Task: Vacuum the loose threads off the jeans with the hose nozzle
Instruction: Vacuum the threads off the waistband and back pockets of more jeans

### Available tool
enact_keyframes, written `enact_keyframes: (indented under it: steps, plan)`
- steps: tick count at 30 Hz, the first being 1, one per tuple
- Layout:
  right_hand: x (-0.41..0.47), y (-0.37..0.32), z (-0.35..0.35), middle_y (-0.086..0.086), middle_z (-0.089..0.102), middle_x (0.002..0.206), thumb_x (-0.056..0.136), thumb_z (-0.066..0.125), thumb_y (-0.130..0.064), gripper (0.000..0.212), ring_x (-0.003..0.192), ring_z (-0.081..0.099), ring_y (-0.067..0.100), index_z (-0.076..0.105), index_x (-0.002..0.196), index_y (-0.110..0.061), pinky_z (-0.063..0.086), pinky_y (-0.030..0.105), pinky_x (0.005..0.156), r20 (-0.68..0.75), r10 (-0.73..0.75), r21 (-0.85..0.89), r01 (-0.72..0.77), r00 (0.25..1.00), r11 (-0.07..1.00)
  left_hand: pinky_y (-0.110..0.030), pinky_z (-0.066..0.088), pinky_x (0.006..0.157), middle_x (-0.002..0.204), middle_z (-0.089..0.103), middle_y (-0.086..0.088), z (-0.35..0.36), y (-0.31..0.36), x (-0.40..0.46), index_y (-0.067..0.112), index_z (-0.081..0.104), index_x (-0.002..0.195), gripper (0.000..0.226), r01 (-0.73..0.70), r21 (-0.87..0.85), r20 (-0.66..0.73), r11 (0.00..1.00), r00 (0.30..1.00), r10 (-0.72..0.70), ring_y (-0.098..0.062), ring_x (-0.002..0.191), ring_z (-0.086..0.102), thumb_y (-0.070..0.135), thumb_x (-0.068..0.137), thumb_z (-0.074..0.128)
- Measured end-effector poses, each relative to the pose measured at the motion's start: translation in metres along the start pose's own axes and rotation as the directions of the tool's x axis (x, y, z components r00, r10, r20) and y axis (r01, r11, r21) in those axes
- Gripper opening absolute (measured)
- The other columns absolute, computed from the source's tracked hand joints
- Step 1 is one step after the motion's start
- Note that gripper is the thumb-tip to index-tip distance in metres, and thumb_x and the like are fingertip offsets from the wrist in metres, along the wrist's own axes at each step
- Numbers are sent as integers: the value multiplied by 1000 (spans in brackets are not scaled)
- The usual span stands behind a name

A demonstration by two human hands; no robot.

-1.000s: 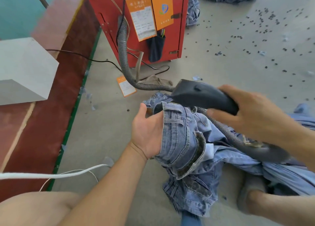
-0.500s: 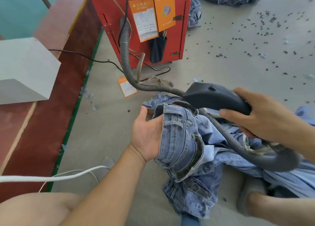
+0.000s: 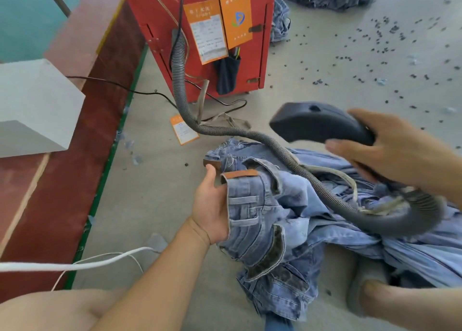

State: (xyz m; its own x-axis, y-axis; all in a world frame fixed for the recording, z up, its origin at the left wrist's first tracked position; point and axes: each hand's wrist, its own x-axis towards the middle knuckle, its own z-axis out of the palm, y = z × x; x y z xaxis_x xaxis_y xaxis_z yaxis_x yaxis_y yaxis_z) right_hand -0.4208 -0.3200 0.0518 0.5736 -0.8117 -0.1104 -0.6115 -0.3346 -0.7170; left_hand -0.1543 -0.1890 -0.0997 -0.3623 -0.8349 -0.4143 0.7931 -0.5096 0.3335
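The jeans [image 3: 260, 218] lay bunched on the floor, their waistband gripped by the left hand [image 3: 212, 205], thumb up beside the leather patch. The right hand [image 3: 400, 153] was closed around the black hose nozzle [image 3: 317, 123], which hung above the denim and did not touch it; its image was blurred, so the exact height was hard to judge. To do this pass well, the waistband should be pulled flat and the nozzle mouth brought slowly along the seams
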Motion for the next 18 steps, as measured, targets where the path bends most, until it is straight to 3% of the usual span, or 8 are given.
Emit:
enact_keyframes:
  steps: [2,4,7,9,12,15,18]
  plan:
    - [-10,10,-9,2,66,54,86,69,-61,24,38,59,19,60,104,-48,47,26,36,129,28,-71,-19,991,997,-60,30,121,152,50,-24,0,0,1,7,46,153,100,-51,1,-116,999,992,51,-44,141,47,84,91,34]
    - [-15,15,-6,-9,70,68,84,68,-70,33,50,64,9,61,110,-51,51,24,48,192,6,-153,24,981,988,-57,39,116,144,59,-23,6,4,2,9,58,145,85,-79,26,-178,997,981,82,-41,131,57,76,94,46]
    - [-21,15,9,-21,71,87,80,62,-74,44,71,69,4,58,119,-55,53,23,65,263,-59,-219,120,963,968,-47,59,90,112,75,-18,15,8,5,11,78,110,54,-85,61,-264,995,959,98,-35,99,72,56,96,54]
    - [-25,13,24,-27,69,89,82,62,-72,41,73,67,-1,56,120,-56,50,17,73,310,-92,-240,172,946,955,-41,61,79,96,76,-16,16,7,8,11,78,94,44,-119,56,-318,991,939,131,-33,85,73,44,96,49]
    - [-19,16,35,-30,65,82,87,64,-61,24,72,63,-4,55,108,-53,48,21,61,230,-20,-320,95,973,943,-40,58,78,92,74,-15,14,6,10,10,75,92,40,-187,41,-369,982,910,189,-32,82,71,31,97,41]
    - [-6,23,30,-12,63,64,89,64,-57,22,55,60,6,57,104,-41,43,31,53,20,117,-346,-102,993,933,-39,59,75,86,70,-15,18,9,8,7,69,92,26,-198,40,-317,979,927,200,-31,75,70,18,80,49]
    - [-8,24,22,-9,63,55,88,65,-57,18,43,58,7,56,97,-44,42,28,43,-22,108,-274,-110,994,956,-45,61,77,91,68,-19,21,9,8,0,69,98,38,-213,57,-264,975,939,221,-36,79,68,6,65,51]
